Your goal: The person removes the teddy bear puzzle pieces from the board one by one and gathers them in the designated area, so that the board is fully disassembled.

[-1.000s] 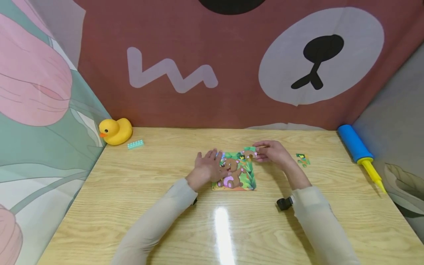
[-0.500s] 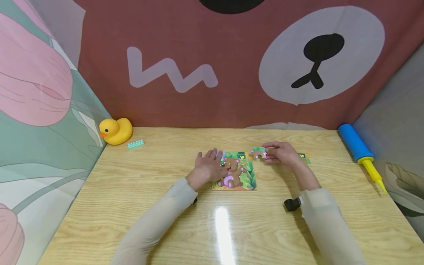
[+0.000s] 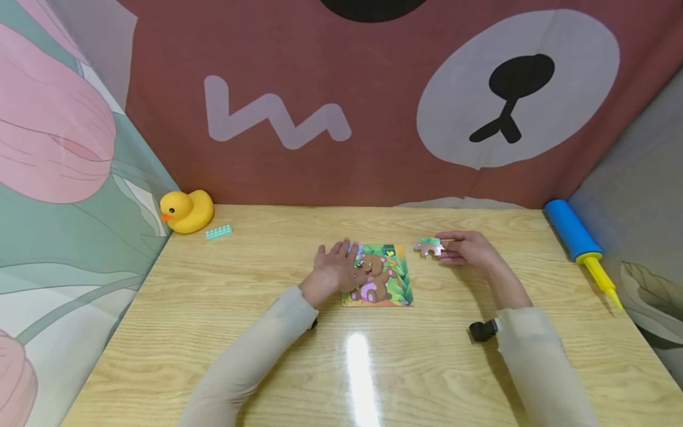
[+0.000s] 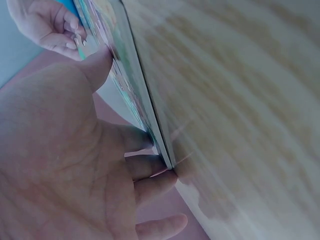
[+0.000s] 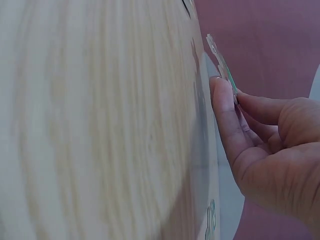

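A square bear jigsaw puzzle (image 3: 399, 284) lies on the wooden table, showing a brown bear among green leaves. My left hand (image 3: 336, 270) rests across its left side with fingers spread straight; the left wrist view has fingertips at the puzzle's edge and corner. To the right of the puzzle, my right hand (image 3: 469, 252) pinches a puzzle piece (image 3: 428, 247) between thumb and fingers. That piece, brown, pink and green, appears edge-on in the right wrist view, held above the tabletop. Other loose puzzle pieces (image 5: 211, 220) lie on the table there, hidden behind the right hand in the head view.
A yellow rubber duck (image 3: 187, 212) sits at the back left beside a mint toy brick (image 3: 219, 232). At the right edge lies a blue and yellow pump (image 3: 573, 234). A curtain with a bear face (image 3: 373, 160) hangs behind the table (image 3: 256, 332).
My right hand has moved right with the pinched puzzle piece, away from over the jigsaw's top right corner, and now covers the loose pieces. The left hand has stayed put.
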Available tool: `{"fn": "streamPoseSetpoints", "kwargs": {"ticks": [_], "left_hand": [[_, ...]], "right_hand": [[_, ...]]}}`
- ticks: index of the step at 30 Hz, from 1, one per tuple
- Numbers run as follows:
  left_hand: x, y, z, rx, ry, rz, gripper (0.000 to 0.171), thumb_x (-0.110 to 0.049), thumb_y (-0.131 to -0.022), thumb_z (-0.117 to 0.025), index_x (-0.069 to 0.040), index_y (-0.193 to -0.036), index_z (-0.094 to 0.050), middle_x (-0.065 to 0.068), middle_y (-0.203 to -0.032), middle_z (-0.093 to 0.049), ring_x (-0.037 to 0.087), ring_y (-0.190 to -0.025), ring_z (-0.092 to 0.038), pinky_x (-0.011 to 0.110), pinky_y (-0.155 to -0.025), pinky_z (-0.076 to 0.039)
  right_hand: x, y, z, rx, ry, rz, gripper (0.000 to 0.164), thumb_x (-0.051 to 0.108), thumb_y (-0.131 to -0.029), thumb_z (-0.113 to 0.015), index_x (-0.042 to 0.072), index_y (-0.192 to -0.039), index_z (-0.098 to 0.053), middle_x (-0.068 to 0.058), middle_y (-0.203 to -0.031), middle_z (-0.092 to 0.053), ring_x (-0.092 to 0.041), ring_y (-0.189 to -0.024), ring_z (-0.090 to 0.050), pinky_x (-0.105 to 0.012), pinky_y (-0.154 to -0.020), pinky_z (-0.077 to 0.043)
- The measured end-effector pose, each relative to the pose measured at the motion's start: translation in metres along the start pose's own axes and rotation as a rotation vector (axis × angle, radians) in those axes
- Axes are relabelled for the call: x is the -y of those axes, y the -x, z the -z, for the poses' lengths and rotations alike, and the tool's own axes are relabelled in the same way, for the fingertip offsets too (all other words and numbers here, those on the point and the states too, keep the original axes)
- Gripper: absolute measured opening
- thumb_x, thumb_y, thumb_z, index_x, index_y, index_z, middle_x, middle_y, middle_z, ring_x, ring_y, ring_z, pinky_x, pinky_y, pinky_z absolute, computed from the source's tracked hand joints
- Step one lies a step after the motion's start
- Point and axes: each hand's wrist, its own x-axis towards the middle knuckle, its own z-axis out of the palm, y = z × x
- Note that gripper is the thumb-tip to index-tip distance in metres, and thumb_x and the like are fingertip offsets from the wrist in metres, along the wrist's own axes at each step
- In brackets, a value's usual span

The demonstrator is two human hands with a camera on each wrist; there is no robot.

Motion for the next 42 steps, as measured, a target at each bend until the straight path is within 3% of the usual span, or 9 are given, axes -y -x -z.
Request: {"fn": "streamPoseSetpoints", "kwargs": {"ticks": [17,28,42], "left_hand": [[0.001,-0.003,-0.002,-0.018,0.003,-0.011,0.091,-0.074,-0.097,-0.037,-0.021,-0.165,-0.006,0.003,-0.173,-0.006,0.021,-0.16,-0.011,0.055,-0.128,-0.013],[0.002,0.0,-0.003,-0.015,0.007,-0.007,0.09,-0.073,-0.098,-0.037,-0.022,-0.165,-0.006,0.003,-0.173,-0.006,0.02,-0.16,-0.011,0.056,-0.128,-0.012],[0.001,0.0,-0.003,-0.014,0.009,-0.001,0.091,-0.073,-0.097,-0.037,-0.022,-0.165,-0.005,0.003,-0.173,-0.005,0.021,-0.16,-0.011,0.057,-0.127,-0.014]], "right_hand": [[-0.012,0.01,0.031,-0.019,0.036,-0.02,0.048,0.009,-0.109,-0.039,-0.008,-0.154,-0.033,0.001,-0.104,-0.066,-0.007,-0.086,-0.07,-0.031,-0.087,-0.061],[-0.013,0.017,0.038,-0.039,0.101,-0.027,0.048,0.007,-0.109,-0.039,-0.012,-0.152,-0.033,0.0,-0.099,-0.068,-0.006,-0.083,-0.07,-0.028,-0.081,-0.062],[-0.01,0.02,0.044,-0.064,0.121,-0.053,0.048,0.011,-0.11,-0.041,-0.016,-0.149,-0.035,0.001,-0.1,-0.069,-0.004,-0.084,-0.072,-0.031,-0.085,-0.062]]}}
